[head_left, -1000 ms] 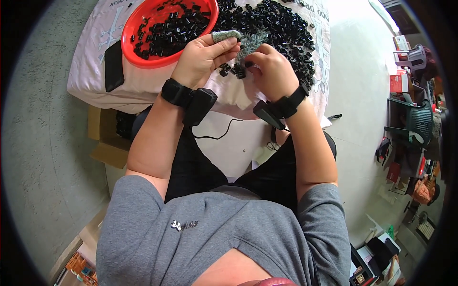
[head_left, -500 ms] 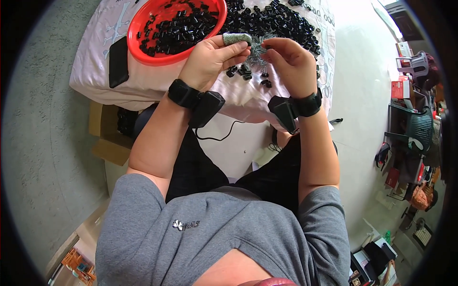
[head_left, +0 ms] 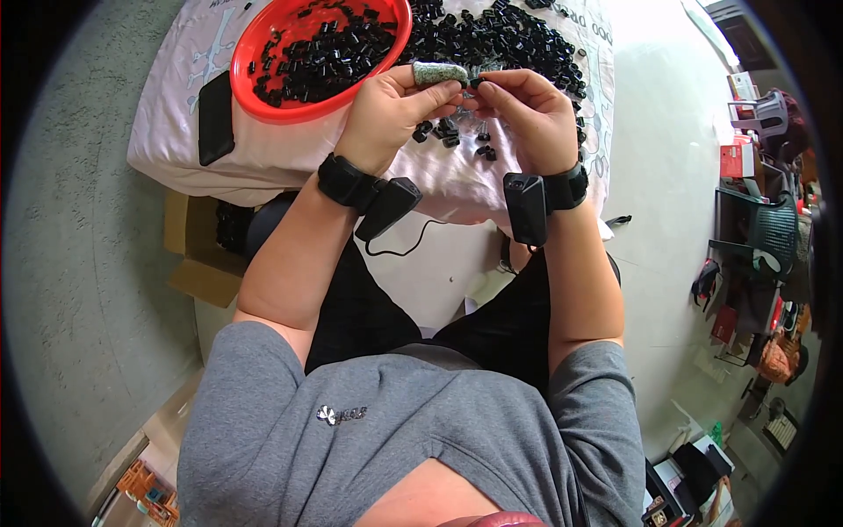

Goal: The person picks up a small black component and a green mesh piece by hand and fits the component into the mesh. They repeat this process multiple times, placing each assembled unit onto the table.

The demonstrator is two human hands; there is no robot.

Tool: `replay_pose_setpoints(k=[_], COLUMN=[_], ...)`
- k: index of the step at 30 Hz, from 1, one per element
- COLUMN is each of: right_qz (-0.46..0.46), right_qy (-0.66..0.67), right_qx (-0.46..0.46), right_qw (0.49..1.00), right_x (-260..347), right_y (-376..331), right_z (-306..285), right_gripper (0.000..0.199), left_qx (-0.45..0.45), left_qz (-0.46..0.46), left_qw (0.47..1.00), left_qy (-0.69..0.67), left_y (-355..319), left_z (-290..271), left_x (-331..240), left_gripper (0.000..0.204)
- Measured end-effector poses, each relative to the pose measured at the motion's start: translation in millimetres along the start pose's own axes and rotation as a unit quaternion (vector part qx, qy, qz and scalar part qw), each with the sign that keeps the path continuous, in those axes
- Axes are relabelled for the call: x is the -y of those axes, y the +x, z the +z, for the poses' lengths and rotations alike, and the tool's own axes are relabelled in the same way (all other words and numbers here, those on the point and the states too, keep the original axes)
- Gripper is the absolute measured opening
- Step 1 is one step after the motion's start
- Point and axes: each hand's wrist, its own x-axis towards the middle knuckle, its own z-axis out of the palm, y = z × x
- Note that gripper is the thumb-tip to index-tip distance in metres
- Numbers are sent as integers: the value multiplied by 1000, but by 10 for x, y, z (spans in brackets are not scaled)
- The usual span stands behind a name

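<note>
My left hand [head_left: 392,107] and my right hand [head_left: 542,119] meet over the near part of the covered table, both closed in a pinch. Between their fingertips is a small dark plastic piece [head_left: 475,83]; the fingers hide most of it. A speckled grey-green finger cover [head_left: 439,73] sits on my left index finger. Just behind the fingertips lies a heap of thin silvery bits [head_left: 488,65], partly hidden. Several loose black plastic pieces [head_left: 448,132] rest on the cloth below my hands, and a large pile of the same pieces [head_left: 518,39] spreads beyond them.
A red basin [head_left: 299,115] holding many black pieces stands at the left of the table. Beside it lies a flat black phone-like object [head_left: 216,120]. An open cardboard box [head_left: 206,279] is on the floor at left. Chairs [head_left: 773,224] and clutter line the right side.
My right hand has moved left, so its fingertips now meet those of my left hand at the small dark piece. Both wrists have turned slightly.
</note>
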Motion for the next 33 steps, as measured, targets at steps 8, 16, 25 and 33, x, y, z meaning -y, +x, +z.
replay_pose_setpoints(k=[8, 16, 25, 33], right_qz=[16, 14, 60, 62], right_qy=[111, 154, 201, 188], right_qx=[-17, -63, -42, -45], right_qw=[994, 986, 977, 979], right_x=[-98, -157, -171, -150], right_y=[-17, -21, -14, -16], right_z=[40, 93, 46, 66], right_gripper=[14, 10, 11, 9], left_qx=[-55, -84, -56, -86], left_qz=[40, 50, 41, 49], left_qw=[998, 995, 996, 995], left_qy=[-2, -13, -49, -5], left_y=[-19, -30, -51, -36], left_z=[70, 133, 146, 114], left_x=[78, 123, 72, 88], left_gripper=[17, 14, 14, 13])
